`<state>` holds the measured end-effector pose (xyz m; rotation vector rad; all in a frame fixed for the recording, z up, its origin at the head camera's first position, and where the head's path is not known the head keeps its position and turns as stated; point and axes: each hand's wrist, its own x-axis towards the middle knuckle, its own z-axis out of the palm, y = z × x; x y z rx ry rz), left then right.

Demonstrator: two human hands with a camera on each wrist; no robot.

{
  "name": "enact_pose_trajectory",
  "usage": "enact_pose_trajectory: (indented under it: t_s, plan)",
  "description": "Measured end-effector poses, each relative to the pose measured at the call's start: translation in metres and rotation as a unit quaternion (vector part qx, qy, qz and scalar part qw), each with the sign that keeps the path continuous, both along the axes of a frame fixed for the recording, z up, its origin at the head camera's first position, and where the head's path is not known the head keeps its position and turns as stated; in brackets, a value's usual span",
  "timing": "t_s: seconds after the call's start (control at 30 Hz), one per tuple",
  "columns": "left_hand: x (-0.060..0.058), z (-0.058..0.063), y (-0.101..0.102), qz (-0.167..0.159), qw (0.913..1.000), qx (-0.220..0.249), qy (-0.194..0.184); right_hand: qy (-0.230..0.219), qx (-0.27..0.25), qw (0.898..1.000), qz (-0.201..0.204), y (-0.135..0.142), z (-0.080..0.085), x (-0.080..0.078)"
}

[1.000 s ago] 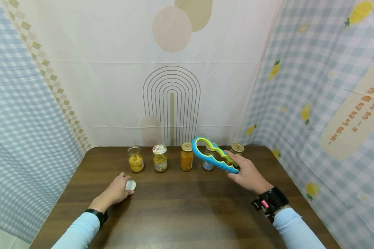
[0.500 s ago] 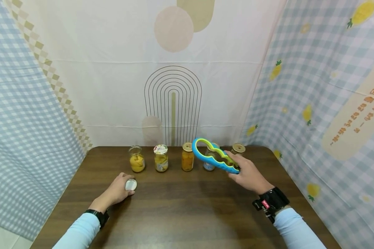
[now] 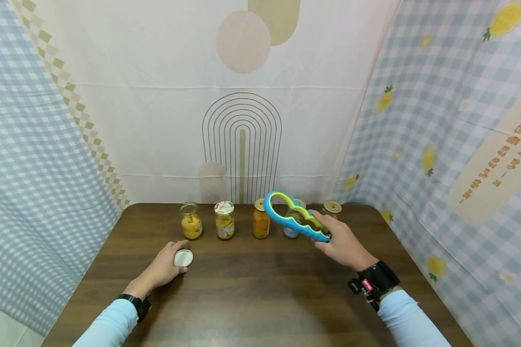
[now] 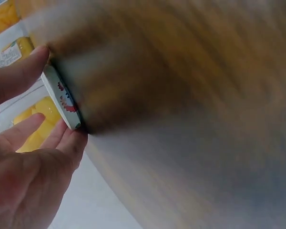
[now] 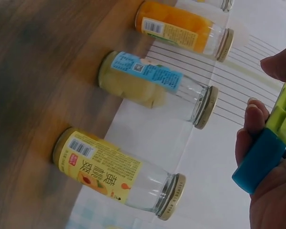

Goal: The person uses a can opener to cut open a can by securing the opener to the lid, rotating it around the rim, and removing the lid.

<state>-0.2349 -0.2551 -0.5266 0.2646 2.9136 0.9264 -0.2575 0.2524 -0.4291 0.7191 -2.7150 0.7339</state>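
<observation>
In the head view, my left hand [image 3: 167, 264] is low over the table's left side, in front of the lidless jar [image 3: 191, 224] of yellow fruit. Its thumb and fingers hold a round jar lid [image 3: 184, 258] at the edges, pale inside facing up. From the left wrist, the lid's printed outside [image 4: 66, 100] shows close to the tabletop. My right hand [image 3: 345, 243] grips a blue and green jar opener [image 3: 282, 219] by its handle end, raised in front of the right-hand jars. Its wavy loop points left, with no jar inside it.
Along the back of the brown table [image 3: 243, 299] stand a jar with a patterned lid [image 3: 224, 224], an orange-fruit jar [image 3: 260, 222], a blue-labelled jar [image 5: 143, 78] and a yellow-labelled jar [image 5: 100, 167], all lidded. Cloth curtains [image 3: 169, 135] hang behind and beside the table.
The lid in my left hand has tipped flatter, showing more of its pale inside. My right hand and the jar opener have shifted slightly left.
</observation>
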Motion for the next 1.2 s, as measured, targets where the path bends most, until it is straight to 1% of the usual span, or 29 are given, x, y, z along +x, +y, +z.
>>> enact_pose_trajectory:
  t_s: [0.1,0.17,0.23,0.3,0.4,0.5,0.57,0.7,0.8,0.87,0.93,1.2]
  plan:
    - [-0.001,0.000,-0.001,0.004,0.9999,0.013,-0.004,-0.004,-0.001,1.000,0.001,-0.003,0.003,-0.001]
    - [0.000,0.001,-0.001,0.012,0.9997,0.017,-0.010,-0.010,0.000,1.000,0.002,-0.004,0.004,-0.002]
    - [0.004,0.003,0.002,0.021,0.9995,0.021,-0.010,-0.014,-0.001,1.000,0.005,-0.005,0.005,-0.003]
    - [0.009,0.008,0.006,0.031,0.9992,0.025,0.002,-0.018,-0.002,1.000,0.006,-0.005,0.007,-0.004]
    - [0.019,0.018,0.015,0.041,0.9978,0.035,0.039,-0.019,0.000,1.000,0.005,-0.005,0.008,-0.005]
    - [0.032,0.029,0.027,0.041,0.9951,0.049,0.076,-0.020,0.008,1.000,-0.004,-0.003,0.006,-0.006]
    - [0.041,0.034,0.035,0.037,0.9928,0.059,0.098,-0.020,0.015,1.000,-0.011,-0.001,0.004,-0.007]
    - [0.060,0.040,0.047,0.030,0.9873,0.084,0.131,-0.024,0.020,0.999,-0.022,0.002,-0.002,-0.005]
    - [0.070,0.042,0.053,0.026,0.9837,0.103,0.145,-0.024,0.015,0.999,-0.023,0.002,-0.005,-0.004]
    - [0.072,0.043,0.056,0.024,0.9825,0.110,0.149,-0.023,0.012,0.999,-0.022,0.002,-0.005,-0.004]
    - [0.072,0.043,0.057,0.022,0.9821,0.114,0.149,-0.023,0.011,0.999,-0.022,0.001,-0.005,-0.004]
    - [0.063,0.037,0.067,0.034,0.9844,0.121,0.123,-0.023,0.012,0.999,-0.019,-0.002,0.000,-0.010]
